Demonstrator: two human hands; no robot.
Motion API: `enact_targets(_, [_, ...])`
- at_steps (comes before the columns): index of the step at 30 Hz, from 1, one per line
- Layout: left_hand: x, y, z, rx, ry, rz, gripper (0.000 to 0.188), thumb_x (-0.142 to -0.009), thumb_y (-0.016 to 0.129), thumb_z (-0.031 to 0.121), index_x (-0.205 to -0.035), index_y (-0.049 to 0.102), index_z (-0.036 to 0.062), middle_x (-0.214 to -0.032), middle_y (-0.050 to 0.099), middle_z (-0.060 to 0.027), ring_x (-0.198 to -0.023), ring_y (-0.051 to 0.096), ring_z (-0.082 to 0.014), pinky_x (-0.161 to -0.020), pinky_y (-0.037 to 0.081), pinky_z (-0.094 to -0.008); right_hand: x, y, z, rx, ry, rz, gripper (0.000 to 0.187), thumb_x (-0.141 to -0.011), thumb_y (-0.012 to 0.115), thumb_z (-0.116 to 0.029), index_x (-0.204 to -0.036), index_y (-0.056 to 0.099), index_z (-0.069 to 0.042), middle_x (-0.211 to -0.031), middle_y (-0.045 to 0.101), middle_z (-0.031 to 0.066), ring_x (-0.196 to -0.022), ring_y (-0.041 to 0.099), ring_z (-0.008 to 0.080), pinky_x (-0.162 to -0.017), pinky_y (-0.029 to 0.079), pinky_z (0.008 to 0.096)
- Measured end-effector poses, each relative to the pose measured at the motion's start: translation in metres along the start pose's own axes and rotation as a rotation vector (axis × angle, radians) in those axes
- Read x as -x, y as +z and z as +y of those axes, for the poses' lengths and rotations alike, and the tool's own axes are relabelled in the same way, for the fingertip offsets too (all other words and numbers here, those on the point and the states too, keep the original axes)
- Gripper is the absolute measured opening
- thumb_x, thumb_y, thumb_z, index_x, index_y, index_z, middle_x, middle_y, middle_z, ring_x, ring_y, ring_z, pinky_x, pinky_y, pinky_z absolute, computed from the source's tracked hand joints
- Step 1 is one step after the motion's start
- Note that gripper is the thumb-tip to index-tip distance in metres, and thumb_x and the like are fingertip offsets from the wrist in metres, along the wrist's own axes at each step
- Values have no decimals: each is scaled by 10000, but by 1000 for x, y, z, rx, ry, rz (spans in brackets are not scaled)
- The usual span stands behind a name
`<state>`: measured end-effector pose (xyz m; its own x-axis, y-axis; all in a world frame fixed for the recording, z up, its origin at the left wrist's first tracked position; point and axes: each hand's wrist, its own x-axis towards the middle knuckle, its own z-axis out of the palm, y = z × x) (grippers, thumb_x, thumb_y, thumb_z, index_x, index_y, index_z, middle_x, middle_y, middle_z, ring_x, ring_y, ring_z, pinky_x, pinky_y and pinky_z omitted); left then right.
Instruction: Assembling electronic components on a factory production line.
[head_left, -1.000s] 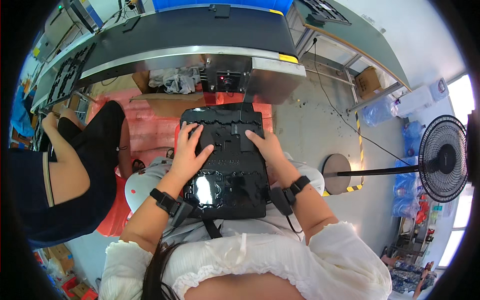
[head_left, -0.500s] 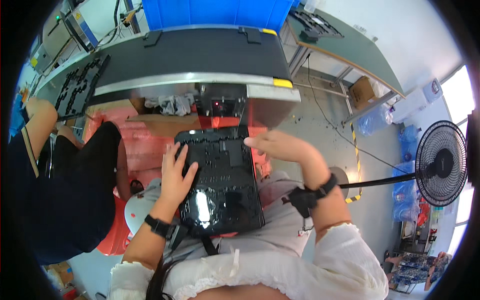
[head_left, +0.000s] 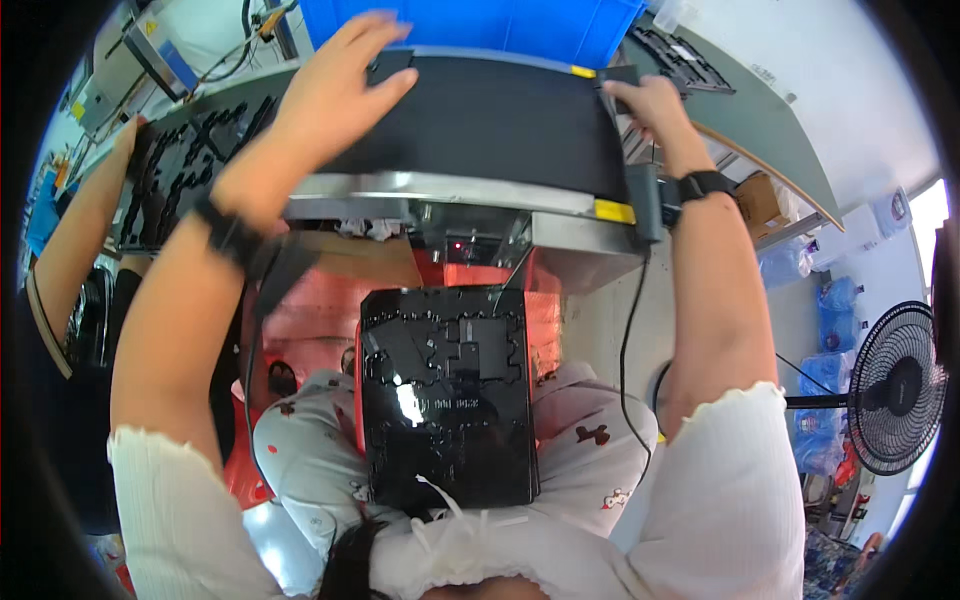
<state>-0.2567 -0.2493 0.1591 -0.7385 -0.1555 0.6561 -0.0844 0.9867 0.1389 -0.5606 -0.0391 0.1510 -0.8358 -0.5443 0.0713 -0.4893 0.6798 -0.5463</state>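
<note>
Black belt (head_left: 490,125), open mid-stretch | left hand (head_left: 345,85) spread near far edge | right hand (head_left: 648,102) pinching dark piece (head_left: 621,75)

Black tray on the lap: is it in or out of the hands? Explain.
Out: the black tray rests on the lap, while the left hand and right hand are up by the conveyor belt.

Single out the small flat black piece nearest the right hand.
The right piece, at the far right corner of the conveyor belt, by the right hand; the left piece is at the left hand.
</note>
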Motion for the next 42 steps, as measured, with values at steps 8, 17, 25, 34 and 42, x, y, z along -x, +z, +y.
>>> enact_targets(8, [-39,52,-63,14,-108,-603,676,-763,648,537,-1244,561,70,-1174,535,-223,-1140,480,-382,-984,379,-418,211,-25,-33,-781,-19,-425,323,-864,626,-352,-827,578,-34,-690,533,8,-500,485,88,-439,371,221])
enact_targets(17, [73,-24,89,464,-156,-334,484,-812,678,327,-1188,570,41,-1132,533,-109,-1105,511,-241,-959,386,-330,381,75,31,-812,430,-894,248,-906,592,-252,-839,554,-16,-710,548,7,-550,531,73,-451,422,212])
enact_targets(25, [284,-47,185,203,-317,-559,681,-624,797,328,-1198,550,60,-1159,472,-126,-1096,451,-331,-943,349,-427,420,103,29,167,-270,-568,399,-893,554,-383,-698,600,-38,-600,568,158,-593,594,331,-528,478,412])
enact_targets(34, [334,4,131,422,-1101,-76,735,-840,624,473,-1337,397,-19,-1337,422,-173,-1218,430,-311,-1000,370,-381,380,128,68,-132,78,-106,517,-851,567,-542,-930,638,-36,-901,657,153,-807,633,274,-694,483,371])
enact_targets(42, [319,22,164,1451,-1492,-251,678,-847,653,403,-1338,393,15,-1208,560,-107,-1001,597,-217,-850,502,-340,393,152,69,-1385,671,-768,772,-901,390,-626,-1281,477,40,-1236,558,147,-1109,545,227,-944,431,311])
